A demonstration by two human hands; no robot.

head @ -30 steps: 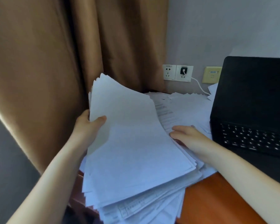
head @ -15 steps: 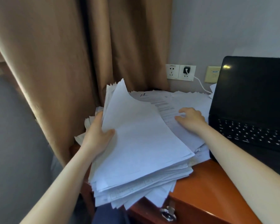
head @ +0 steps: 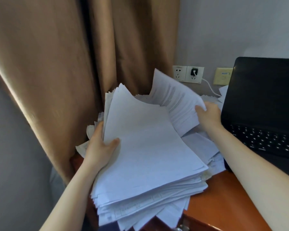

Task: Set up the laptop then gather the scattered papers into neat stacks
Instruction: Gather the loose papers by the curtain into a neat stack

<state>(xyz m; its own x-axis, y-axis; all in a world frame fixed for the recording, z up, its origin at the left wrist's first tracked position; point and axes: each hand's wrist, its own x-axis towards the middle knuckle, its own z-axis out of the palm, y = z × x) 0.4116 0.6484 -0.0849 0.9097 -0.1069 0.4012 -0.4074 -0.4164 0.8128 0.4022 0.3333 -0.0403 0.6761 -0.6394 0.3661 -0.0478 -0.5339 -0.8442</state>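
Desk corner: an orange-brown wooden desk [head: 223, 195] stands against a grey wall, with a tan curtain [head: 57, 72] hanging along its left side.
Wall fittings: white sockets [head: 179, 73] sit behind the papers, and a white cable [head: 208, 87] trails from one toward the laptop.
Laptop [head: 265, 90]: open at the right of the desk, screen dark, keyboard facing the person.
Big stack [head: 148, 155]: a thick, ragged pile of white sheets at the desk's left end. Its corners are fanned out of line and its near edge overhangs the desk front. Its long axis runs away from the person, up toward the curtain.
Left hand [head: 100, 147]: grips the stack's left edge with the thumb on the top sheet. The fingers are hidden underneath.
Right hand [head: 208, 114]: pinches the right edge of a lifted bundle [head: 177, 100] of printed sheets, which curls up off the desk just beside the laptop screen.
Loose sheets [head: 198, 144]: more lie flat under the bundle, between the stack and the laptop.
Key relation: the bundle sits behind and to the right of the stack. To land on top it has to travel left and toward the person. Its long axis seems skewed to the stack's, so it probably needs a turn. Only the right hand is placed to carry it, since the left is occupied.
Stage: gathering looks partway done, and nothing is squared yet.
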